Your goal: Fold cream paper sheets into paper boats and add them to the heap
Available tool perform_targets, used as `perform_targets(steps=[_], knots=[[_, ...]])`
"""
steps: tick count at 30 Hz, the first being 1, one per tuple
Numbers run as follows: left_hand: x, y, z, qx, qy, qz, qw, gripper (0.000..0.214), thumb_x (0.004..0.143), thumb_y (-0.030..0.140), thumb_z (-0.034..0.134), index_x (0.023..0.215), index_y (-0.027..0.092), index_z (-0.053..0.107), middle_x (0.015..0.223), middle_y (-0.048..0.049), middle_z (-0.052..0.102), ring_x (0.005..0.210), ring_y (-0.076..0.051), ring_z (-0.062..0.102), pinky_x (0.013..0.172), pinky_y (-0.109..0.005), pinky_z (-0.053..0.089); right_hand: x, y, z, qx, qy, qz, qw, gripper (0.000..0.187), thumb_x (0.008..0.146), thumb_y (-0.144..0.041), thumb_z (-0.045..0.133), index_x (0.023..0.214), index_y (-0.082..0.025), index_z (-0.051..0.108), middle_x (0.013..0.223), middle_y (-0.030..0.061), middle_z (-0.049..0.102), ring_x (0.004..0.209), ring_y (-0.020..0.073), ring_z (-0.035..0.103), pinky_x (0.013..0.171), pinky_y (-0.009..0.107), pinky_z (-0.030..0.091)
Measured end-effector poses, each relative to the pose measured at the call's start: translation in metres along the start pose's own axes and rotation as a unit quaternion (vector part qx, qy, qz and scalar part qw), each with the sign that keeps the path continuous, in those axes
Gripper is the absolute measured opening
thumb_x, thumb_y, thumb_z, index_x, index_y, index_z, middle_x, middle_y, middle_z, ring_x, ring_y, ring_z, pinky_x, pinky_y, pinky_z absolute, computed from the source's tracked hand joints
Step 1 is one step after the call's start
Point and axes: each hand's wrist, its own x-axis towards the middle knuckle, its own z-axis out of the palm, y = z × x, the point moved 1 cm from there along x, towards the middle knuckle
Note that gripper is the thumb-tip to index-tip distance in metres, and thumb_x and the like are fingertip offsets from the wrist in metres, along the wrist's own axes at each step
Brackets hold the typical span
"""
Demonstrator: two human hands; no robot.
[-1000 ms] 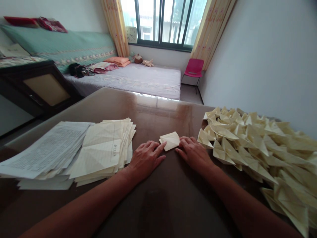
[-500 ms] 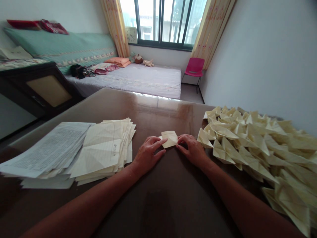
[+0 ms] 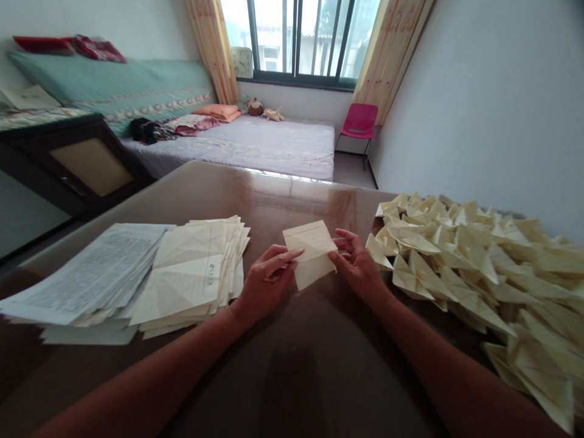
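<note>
A cream sheet of paper (image 3: 314,238), creased across its middle and roughly square, is held between my two hands just above the table. My left hand (image 3: 268,277) pinches its left edge, with the index finger lying over the paper and the thumb hidden beneath. On the right edge, my right hand (image 3: 358,264) grips the paper between thumb and fingertips, its other fingers loosely curled. Left of my hands lies a stack of cream paper (image 3: 187,267) with fold lines on the top sheet. To the right spreads a heap of folded paper boats (image 3: 456,255).
A pile of printed white sheets (image 3: 100,267) lies at the left of the glossy brown table (image 3: 219,188). Beyond the table are a bed (image 3: 274,143), a pink chair (image 3: 360,121) and a dark cabinet (image 3: 91,158). A wall (image 3: 493,109) runs along the right.
The paper was a small folded piece lying on the table under my fingers. Now it is opened out larger and lifted, with its far edge raised, and my right hand has turned palm inward.
</note>
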Motion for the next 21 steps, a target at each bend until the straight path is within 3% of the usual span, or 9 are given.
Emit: perform_targets(steps=[3,6,9,13,15,17,19,21], knots=[[0.000,0.001,-0.001,-0.028,-0.014,-0.033,0.999,0.028,0.092,0.022,0.051,0.117,0.019,0.063,0.099,-0.0048,0.060,0.080,-0.010,0.059,0.065,-0.017,0.050,-0.002,-0.006,0.003,0.097,-0.044,0.043,0.993,0.058,0.084,-0.045,0.059,0.132,-0.022,0.035,0.089,0.0019,0.063,0.075,0.0160,0.060,0.063,0.028,0.047],[-0.001,-0.007,-0.001,-0.025,-0.059,-0.043,0.997,0.032,0.096,0.022,0.041,0.124,0.019,0.058,0.103,-0.0063,0.060,0.086,-0.011,0.060,0.070,-0.020,0.053,-0.003,-0.006,0.003,0.108,-0.049,0.081,0.990,0.054,0.082,-0.045,0.060,0.127,-0.021,0.042,0.077,-0.0012,0.060,0.064,0.0135,0.056,0.054,0.024,0.042],[-0.001,-0.013,-0.004,0.096,-0.082,0.016,0.992,0.031,0.096,0.023,0.043,0.121,0.022,0.060,0.102,-0.0057,0.061,0.088,-0.013,0.060,0.076,-0.024,0.052,-0.001,-0.001,0.003,0.112,-0.051,0.125,0.984,0.048,0.079,-0.048,0.062,0.116,-0.020,0.049,0.080,0.0006,0.061,0.063,0.0134,0.055,0.052,0.024,0.041],[-0.003,-0.009,-0.006,0.288,-0.102,0.134,0.943,0.023,0.092,0.027,0.052,0.110,0.029,0.067,0.094,-0.0029,0.063,0.089,-0.015,0.056,0.068,-0.023,0.049,0.001,0.007,0.001,0.091,-0.081,0.151,0.981,0.045,0.079,-0.049,0.060,0.111,-0.019,0.050,0.078,0.0006,0.062,0.061,0.0134,0.055,0.051,0.023,0.040],[-0.005,-0.006,-0.005,0.323,-0.128,0.173,0.922,0.021,0.093,0.026,0.050,0.105,0.028,0.068,0.096,-0.0023,0.065,0.093,-0.016,0.055,0.069,-0.022,0.048,0.001,0.008,-0.002,0.009,-0.115,0.120,0.986,0.039,0.082,-0.047,0.058,0.107,-0.018,0.053,0.075,0.0004,0.061,0.060,0.0137,0.055,0.052,0.025,0.041],[-0.006,-0.005,-0.002,0.327,-0.164,0.189,0.911,0.021,0.094,0.026,0.048,0.102,0.026,0.068,0.097,-0.0018,0.066,0.094,-0.016,0.056,0.073,-0.024,0.048,0.002,0.005,-0.007,-0.125,-0.107,0.048,0.985,0.032,0.084,-0.043,0.057,0.103,-0.018,0.058,0.082,0.0033,0.061,0.065,0.0147,0.055,0.060,0.028,0.045],[-0.007,-0.006,0.001,0.323,-0.197,0.183,0.907,0.022,0.095,0.027,0.047,0.101,0.025,0.067,0.095,-0.0016,0.066,0.093,-0.015,0.057,0.076,-0.025,0.048,0.001,-0.004,-0.011,-0.244,-0.059,-0.048,0.967,0.027,0.084,-0.041,0.058,0.100,-0.019,0.062,0.099,0.0077,0.060,0.081,0.0183,0.057,0.076,0.033,0.046],[-0.008,-0.007,0.003,0.322,-0.211,0.169,0.907,0.023,0.095,0.028,0.046,0.101,0.024,0.067,0.093,-0.0020,0.066,0.091,-0.015,0.057,0.076,-0.026,0.048,-0.003,-0.016,-0.011,-0.293,-0.070,-0.130,0.945,0.028,0.082,-0.043,0.062,0.099,-0.021,0.063,0.108,0.0089,0.059,0.098,0.0218,0.055,0.087,0.035,0.043]])
